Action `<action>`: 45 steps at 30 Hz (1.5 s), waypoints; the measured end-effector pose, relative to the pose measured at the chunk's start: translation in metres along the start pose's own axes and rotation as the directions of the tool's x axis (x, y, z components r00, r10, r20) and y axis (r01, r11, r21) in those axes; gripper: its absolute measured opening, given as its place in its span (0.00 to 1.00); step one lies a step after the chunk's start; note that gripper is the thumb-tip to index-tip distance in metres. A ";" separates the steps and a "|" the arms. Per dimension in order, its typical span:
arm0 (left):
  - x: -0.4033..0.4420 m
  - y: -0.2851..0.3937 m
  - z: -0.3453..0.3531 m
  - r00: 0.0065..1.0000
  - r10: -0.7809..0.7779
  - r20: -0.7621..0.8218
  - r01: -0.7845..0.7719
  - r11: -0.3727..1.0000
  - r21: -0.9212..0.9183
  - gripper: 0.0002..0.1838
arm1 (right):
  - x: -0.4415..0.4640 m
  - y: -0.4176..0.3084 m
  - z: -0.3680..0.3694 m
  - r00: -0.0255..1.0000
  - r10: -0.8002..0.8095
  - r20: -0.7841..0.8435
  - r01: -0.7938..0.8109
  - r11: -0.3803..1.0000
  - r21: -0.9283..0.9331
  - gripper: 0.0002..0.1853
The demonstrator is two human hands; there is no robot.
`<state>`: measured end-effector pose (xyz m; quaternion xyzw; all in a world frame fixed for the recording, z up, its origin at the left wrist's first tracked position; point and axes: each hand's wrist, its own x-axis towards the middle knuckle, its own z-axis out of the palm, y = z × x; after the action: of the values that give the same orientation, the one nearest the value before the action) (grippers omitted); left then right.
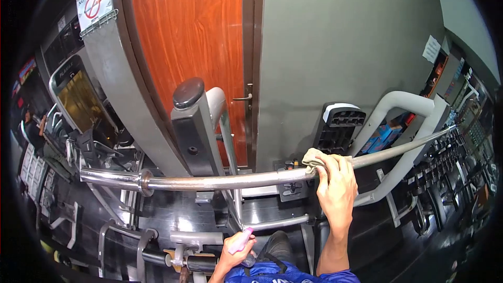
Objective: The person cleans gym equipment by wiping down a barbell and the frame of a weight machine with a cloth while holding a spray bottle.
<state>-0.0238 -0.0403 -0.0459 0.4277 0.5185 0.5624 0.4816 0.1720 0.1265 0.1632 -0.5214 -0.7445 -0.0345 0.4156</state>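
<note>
A long metal barbell runs across the view, its thick sleeve and collar at the left. My right hand is closed on a beige cloth and presses it against the bar, right of the middle. Lower down, near my body, my left hand is wrapped round a bottle with a pink top. That hand is below the bar and apart from it.
Behind the bar stand a grey machine post, a wooden door and a grey wall. A dumbbell rack is at the right. Another person stands at the far left. Padded bench parts lie below.
</note>
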 end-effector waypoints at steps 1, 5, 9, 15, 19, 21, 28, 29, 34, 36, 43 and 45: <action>0.000 0.000 -0.001 1.000 0.002 -0.007 -0.002 1.000 0.001 0.09 | 0.001 -0.002 0.003 0.998 -0.062 -0.024 0.060 0.996 -0.066 0.14; -0.004 0.011 -0.001 0.999 0.037 0.004 -0.037 0.998 0.040 0.08 | 0.002 -0.040 0.011 0.985 -0.125 0.123 0.124 0.992 0.018 0.11; 0.001 0.049 0.006 0.993 0.099 0.071 -0.107 0.987 0.116 0.09 | -0.006 -0.087 0.046 0.924 -0.363 0.120 0.333 0.919 0.212 0.16; 0.006 0.070 0.015 0.976 0.195 0.100 -0.199 0.980 0.027 0.10 | -0.008 -0.056 0.017 0.943 -0.292 0.160 0.240 0.929 0.283 0.18; 0.004 0.075 0.011 0.963 0.249 0.101 -0.251 0.968 0.009 0.10 | -0.004 0.000 -0.011 0.998 -0.055 0.030 0.053 0.996 0.067 0.14; 0.002 0.071 0.007 0.968 0.234 0.087 -0.235 0.972 -0.006 0.10 | -0.003 0.036 -0.012 0.995 0.076 -0.071 -0.076 0.997 0.002 0.12; -0.004 0.063 0.004 0.976 0.216 0.037 -0.218 0.974 0.057 0.10 | -0.004 -0.021 0.015 0.983 -0.139 0.122 0.125 0.986 0.110 0.14; -0.004 0.061 0.005 0.978 0.207 0.034 -0.209 0.977 0.046 0.10 | -0.009 -0.039 0.026 0.967 -0.217 0.136 0.187 0.960 0.207 0.15; 0.000 0.055 0.013 0.987 0.156 0.049 -0.159 0.986 0.058 0.10 | -0.024 -0.069 0.044 0.949 -0.308 0.071 0.280 0.924 0.262 0.19; 0.002 0.050 0.017 0.987 0.150 0.059 -0.152 0.987 0.042 0.10 | -0.025 -0.057 0.031 0.953 -0.285 0.100 0.257 0.939 0.227 0.20; 0.007 0.043 0.026 0.980 0.175 0.092 -0.178 0.983 0.034 0.12 | -0.017 0.021 -0.008 1.000 0.009 -0.028 -0.011 0.998 -0.054 0.17; 0.006 0.041 0.029 0.981 0.168 0.100 -0.172 0.985 0.032 0.12 | -0.013 0.051 -0.015 0.987 0.105 -0.121 -0.112 0.992 -0.053 0.16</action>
<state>-0.0009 -0.0290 -0.0021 0.5071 0.4672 0.5693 0.4477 0.2235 0.1328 0.1454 -0.5703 -0.6877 -0.0646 0.4446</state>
